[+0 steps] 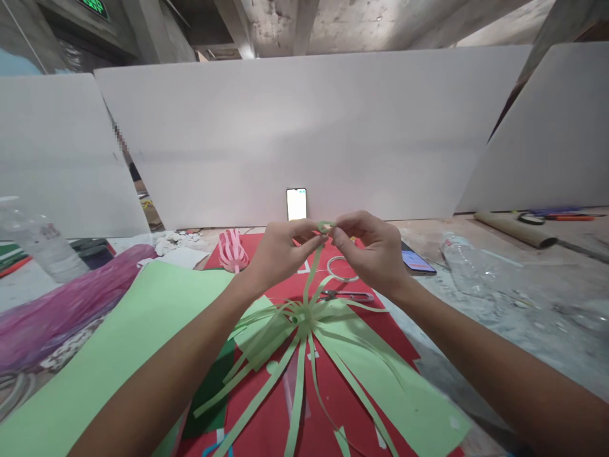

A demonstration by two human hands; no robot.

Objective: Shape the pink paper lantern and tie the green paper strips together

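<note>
My left hand (280,251) and my right hand (373,251) meet above the table, both pinching the curled end of one light green paper strip (313,266). That strip rises from a bundle of several green strips (304,317) that fan out over a red sheet (333,406). A roll of clear tape (342,268) and a pair of scissors (347,296) lie on the red sheet just below my right hand.
A large green sheet (118,355) lies at left beside purple material (57,311). A pink paper piece (233,251), a standing phone (296,204), a flat phone (416,260), plastic bottles (38,244) (466,263) and a cardboard tube (516,230) surround the work. White boards (304,133) stand behind.
</note>
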